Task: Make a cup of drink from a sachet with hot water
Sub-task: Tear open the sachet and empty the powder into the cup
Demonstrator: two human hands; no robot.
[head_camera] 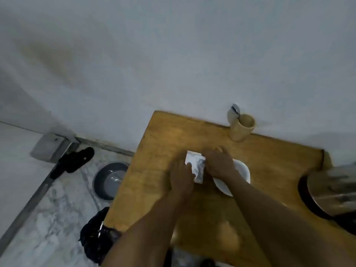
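Silvery-white sachet (195,166) between the fingers (187,168); white bowl (241,170) right of them; yellow-brown wooden worktop (154,170); beige cup (243,127) beyond; grey-veined marble floor (57,218).

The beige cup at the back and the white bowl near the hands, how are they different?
The beige cup is tall and narrow; the white bowl is wide and shallow. The cup holds a spoon; nothing shows in the bowl's visible part. The cup stands in full view by the wall; the bowl is partly hidden under the right hand. Both stand upright on the wooden table.
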